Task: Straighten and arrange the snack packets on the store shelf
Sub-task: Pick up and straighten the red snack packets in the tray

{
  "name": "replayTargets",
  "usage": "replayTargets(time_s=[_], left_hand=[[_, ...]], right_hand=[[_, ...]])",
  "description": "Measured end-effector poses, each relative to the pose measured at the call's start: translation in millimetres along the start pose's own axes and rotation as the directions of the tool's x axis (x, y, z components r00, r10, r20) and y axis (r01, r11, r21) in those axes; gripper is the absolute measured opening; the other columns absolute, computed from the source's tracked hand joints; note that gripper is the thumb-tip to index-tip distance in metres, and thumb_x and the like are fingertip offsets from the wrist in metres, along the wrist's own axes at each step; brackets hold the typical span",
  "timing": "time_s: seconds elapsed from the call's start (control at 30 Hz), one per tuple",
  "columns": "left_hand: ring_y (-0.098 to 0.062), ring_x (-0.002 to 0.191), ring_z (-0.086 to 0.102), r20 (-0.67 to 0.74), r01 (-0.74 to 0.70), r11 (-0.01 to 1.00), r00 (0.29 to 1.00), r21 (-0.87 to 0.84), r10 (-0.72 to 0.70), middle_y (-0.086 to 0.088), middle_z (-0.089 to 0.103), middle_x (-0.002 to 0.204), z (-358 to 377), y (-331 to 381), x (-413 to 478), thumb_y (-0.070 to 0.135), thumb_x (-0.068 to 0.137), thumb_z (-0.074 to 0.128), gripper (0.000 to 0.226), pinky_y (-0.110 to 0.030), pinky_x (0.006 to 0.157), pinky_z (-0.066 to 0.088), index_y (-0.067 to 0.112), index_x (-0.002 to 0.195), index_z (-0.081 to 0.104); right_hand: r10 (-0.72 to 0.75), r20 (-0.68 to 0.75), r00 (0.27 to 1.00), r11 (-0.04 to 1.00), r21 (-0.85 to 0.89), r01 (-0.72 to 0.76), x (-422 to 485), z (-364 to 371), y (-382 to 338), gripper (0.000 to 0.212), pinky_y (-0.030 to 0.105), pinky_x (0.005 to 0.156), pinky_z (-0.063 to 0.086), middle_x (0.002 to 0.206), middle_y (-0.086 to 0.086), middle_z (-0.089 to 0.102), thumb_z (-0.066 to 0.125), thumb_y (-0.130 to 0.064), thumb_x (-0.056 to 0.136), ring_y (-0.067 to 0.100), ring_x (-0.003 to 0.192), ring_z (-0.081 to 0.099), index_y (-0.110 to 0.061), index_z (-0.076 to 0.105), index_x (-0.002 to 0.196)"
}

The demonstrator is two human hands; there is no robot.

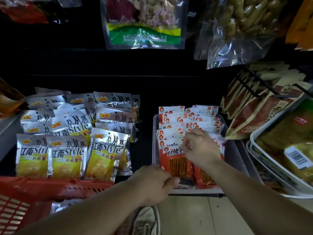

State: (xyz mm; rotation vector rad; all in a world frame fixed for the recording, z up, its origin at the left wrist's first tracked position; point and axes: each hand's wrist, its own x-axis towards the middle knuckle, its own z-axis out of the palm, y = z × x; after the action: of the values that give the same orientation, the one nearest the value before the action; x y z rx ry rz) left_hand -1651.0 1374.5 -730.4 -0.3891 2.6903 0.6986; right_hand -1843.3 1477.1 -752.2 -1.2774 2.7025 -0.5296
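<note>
Hands at opposite ends of foremost red packet (177, 164), long axis near-to-far: left hand (152, 182) pinching near edge, right hand (199, 146), fingers curled, gripping far edge.

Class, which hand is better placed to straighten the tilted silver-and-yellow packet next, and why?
Probably left: the left hand sits by the grey tray's front-left corner, nearer that tilted packet, while the right hand is farther right, pinching red packets.

Silver-and-yellow crisp packets (105, 150): "江南Style", with "风格薯片" beneath. Front red strip-snack packet (177, 161): "红烧", the rest covered. Barcode label (295, 156), right tray: digits illegible.
</note>
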Motion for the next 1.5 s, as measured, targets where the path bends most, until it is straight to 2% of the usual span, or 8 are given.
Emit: replayTargets(time_s=[0.1, 0.2, 0.3, 0.5, 0.77, 0.93, 1.17, 1.5], left_hand=[[-0.011, 0.089, 0.06, -0.255, -0.023, 0.968, 0.966, -0.251, -0.043, 0.01, 0.059, 0.092, 1, -4, 2, 0.046, 0.1, 0.053, 0.028, -0.03, 0.078, 0.051, 0.024, 0.089, 0.066], [-0.002, 0.116, 0.055, -0.511, -0.051, 0.897, 0.835, -0.439, -0.203, 0.016, 0.058, 0.115, -9, -7, 6, 0.025, 0.089, 0.073, 0.007, -0.024, 0.1, 0.046, 0.029, 0.089, 0.067], [0.024, 0.115, 0.046, -0.456, -0.081, 0.762, 0.84, -0.642, -0.295, 0.022, 0.059, 0.121, -18, -2, 0, 0.014, 0.086, 0.079, 0.021, -0.009, 0.094, 0.042, 0.03, 0.091, 0.067], [-0.01, 0.081, 0.072, -0.412, -0.2, 0.526, 0.851, -0.827, -0.324, 0.002, 0.075, 0.088, -39, 24, -12, 0.001, 0.087, 0.078, 0.024, -0.015, 0.069, 0.055, 0.024, 0.095, 0.074], [-0.013, 0.101, 0.072, -0.374, -0.231, 0.374, 0.849, -0.898, -0.373, 0.008, 0.072, 0.109, -51, 32, -21, 0.007, 0.093, 0.073, 0.034, -0.031, 0.083, 0.062, 0.037, 0.109, 0.074], [-0.007, 0.103, 0.073, -0.264, -0.173, 0.339, 0.933, -0.925, -0.245, 0.013, 0.076, 0.112, -48, 39, -28, 0.003, 0.093, 0.071, 0.042, -0.027, 0.081, 0.062, 0.032, 0.124, 0.07], [-0.014, 0.103, 0.074, -0.353, -0.249, 0.349, 0.893, -0.904, -0.279, 0.009, 0.072, 0.121, -51, 37, -26, 0.004, 0.093, 0.071, 0.046, -0.031, 0.08, 0.063, 0.035, 0.127, 0.067], [-0.012, 0.101, 0.074, -0.355, -0.232, 0.422, 0.904, -0.876, -0.24, -0.001, 0.077, 0.11, -48, 38, -26, -0.006, 0.09, 0.072, 0.057, -0.032, 0.082, 0.063, 0.033, 0.131, 0.062]], right_hand=[[0.048, 0.143, 0.989, 0.925, 0.366, -0.098, -2, -20, -8, 0.02, 0.029, 0.077, 0.054, 0.086, -0.011, 0.069, 0.077, -0.024, 0.091, 0.007, 0.089, 0.065, -0.025, 0.061, 0.08], [0.04, 0.186, 0.982, 0.788, 0.598, -0.145, -12, -41, -16, 0.015, 0.019, 0.056, 0.045, 0.06, -0.003, 0.065, 0.074, -0.013, 0.095, 0.004, 0.051, 0.053, -0.016, 0.061, 0.087], [0.011, 0.155, 0.988, 0.718, 0.687, -0.115, -25, -61, -21, 0.012, 0.013, 0.058, 0.041, 0.062, 0.002, 0.063, 0.072, -0.014, 0.097, 0.004, 0.057, 0.051, -0.011, 0.061, 0.093], [0.142, 0.06, 0.988, 0.43, 0.895, -0.117, -46, -76, -33, 0.026, 0.039, 0.084, 0.049, 0.11, 0.018, 0.067, 0.08, -0.019, 0.091, 0.031, 0.1, 0.064, -0.016, 0.055, 0.098], [0.067, 0.3, 0.952, 0.191, 0.932, -0.307, -57, -74, -34, 0.036, 0.062, 0.091, 0.058, 0.12, 0.014, 0.074, 0.066, 0.006, 0.094, 0.037, 0.107, 0.073, -0.019, 0.071, 0.118], [0.126, 0.183, 0.975, 0.277, 0.937, -0.211, -56, -74, -37, 0.064, 0.048, 0.098, 0.059, 0.13, 0.008, 0.067, 0.069, 0.002, 0.095, 0.017, 0.125, 0.064, -0.051, 0.065, 0.129], [-0.002, 0.332, 0.943, 0.246, 0.914, -0.321, -59, -80, -37, 0.061, 0.049, 0.098, 0.058, 0.116, 0.013, 0.076, 0.063, 0.014, 0.093, 0.033, 0.113, 0.071, -0.027, 0.064, 0.138], [-0.067, 0.285, 0.956, 0.391, 0.889, -0.237, -63, -85, -35, 0.084, 0.038, 0.076, 0.064, 0.132, -0.002, 0.067, 0.067, 0.021, 0.086, 0.019, 0.099, 0.076, -0.04, 0.058, 0.142]])
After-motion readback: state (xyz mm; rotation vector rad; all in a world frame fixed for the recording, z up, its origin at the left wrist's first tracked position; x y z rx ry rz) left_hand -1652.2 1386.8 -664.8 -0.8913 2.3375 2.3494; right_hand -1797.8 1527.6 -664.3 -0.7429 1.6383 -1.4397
